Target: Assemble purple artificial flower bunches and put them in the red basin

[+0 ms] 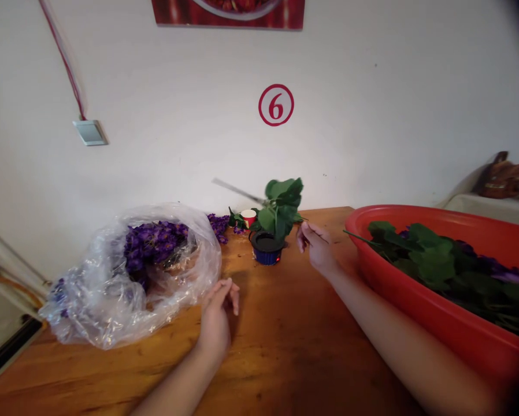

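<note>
My right hand is closed in a pinch at the right side of a bunch of green artificial leaves. The leaves hang over a small dark-blue pot with a black rim and a lit red light. A thin greyish stem, slightly blurred, sticks out from the leaves to the left. My left hand hovers over the table beside the plastic bag, its fingers loosely curled and nothing visible in them. The clear bag lies open and contains purple artificial flowers.
A large red tub at the right holds leaves and purple flowers. Behind the pot, a red-and-white cup stands among more purple flowers. The wooden table meets a white wall. Brown objects rest on a pale surface at far right.
</note>
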The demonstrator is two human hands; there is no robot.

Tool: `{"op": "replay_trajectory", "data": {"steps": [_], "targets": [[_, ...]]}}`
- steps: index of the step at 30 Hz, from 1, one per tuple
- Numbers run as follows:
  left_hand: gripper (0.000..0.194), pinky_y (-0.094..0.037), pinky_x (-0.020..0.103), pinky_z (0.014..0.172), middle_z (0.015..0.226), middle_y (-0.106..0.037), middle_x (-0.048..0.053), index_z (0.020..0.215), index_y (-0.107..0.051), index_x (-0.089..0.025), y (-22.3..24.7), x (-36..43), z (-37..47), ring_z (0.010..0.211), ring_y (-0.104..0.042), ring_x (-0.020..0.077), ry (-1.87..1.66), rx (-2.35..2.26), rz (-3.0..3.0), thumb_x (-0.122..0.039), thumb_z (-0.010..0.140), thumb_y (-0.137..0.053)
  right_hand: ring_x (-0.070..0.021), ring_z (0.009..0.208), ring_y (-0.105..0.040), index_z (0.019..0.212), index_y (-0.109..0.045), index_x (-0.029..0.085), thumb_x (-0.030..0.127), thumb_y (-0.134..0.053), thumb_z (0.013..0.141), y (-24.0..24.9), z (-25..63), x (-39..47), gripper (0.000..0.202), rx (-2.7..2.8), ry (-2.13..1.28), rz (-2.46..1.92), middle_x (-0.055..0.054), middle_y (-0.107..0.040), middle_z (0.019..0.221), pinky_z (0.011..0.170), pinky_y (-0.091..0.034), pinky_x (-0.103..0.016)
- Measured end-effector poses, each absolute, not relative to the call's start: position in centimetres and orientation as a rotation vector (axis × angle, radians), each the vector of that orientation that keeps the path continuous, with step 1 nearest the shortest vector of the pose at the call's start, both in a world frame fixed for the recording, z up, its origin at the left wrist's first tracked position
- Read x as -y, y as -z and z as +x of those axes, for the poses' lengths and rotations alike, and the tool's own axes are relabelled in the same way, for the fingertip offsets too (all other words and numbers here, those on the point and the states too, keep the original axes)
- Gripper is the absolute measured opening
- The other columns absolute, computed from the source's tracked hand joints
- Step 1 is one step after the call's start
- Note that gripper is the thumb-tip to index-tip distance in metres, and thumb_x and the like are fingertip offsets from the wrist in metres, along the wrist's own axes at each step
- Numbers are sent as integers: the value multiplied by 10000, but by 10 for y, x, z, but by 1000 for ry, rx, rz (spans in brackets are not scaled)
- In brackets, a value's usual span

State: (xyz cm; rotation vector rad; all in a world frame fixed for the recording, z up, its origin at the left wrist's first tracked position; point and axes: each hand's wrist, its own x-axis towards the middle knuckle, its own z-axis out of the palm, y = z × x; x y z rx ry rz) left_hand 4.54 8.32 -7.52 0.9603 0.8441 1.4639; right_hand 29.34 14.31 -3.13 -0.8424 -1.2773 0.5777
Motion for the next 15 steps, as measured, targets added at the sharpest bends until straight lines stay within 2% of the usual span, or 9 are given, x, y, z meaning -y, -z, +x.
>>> {"op": "replay_trajectory", "data": {"steps": [3, 6, 11, 15], "targets": [[305, -284, 231, 520, 553, -394, -40, 586, -476, -168, 72, -90, 35, 537, -354, 95, -1810, -898, 983, -314, 826, -594, -107, 452, -391, 589, -473, 205, 546, -464, 917, 29, 291, -114, 473, 1484, -660, -977, 35, -435, 487, 472, -284, -257], [300, -310, 242, 586, 604, -400, -30, 600, -473, -172, 71, -90, 27, 608, -378, 110, -1988, -960, 1241, -293, 855, -575, -102, 460, -398, 620, -500, 195, 572, -446, 920, 47, 296, -96, 485, 1658, -771, -1119, 42, -435, 488, 482, -276, -252], [302, -341, 293, 695, 662, -435, -10, 638, -462, -185, 69, -84, 23, 692, -430, 145, -1895, -1027, 1782, -276, 922, -505, -95, 433, -381, 600, -473, 192, 570, -479, 904, 86, 307, -91, 485, 1812, -1080, -1142, 46, -433, 471, 458, -223, -257], [246, -351, 319, 760, 741, -516, 10, 683, -511, -187, 65, -88, 18, 770, -478, 166, -1783, -1137, 2065, -258, 919, -514, -101, 435, -362, 557, -470, 194, 519, -515, 889, 86, 312, -93, 467, 1698, -1187, -1105, 34, -427, 464, 469, -208, -279]]}}
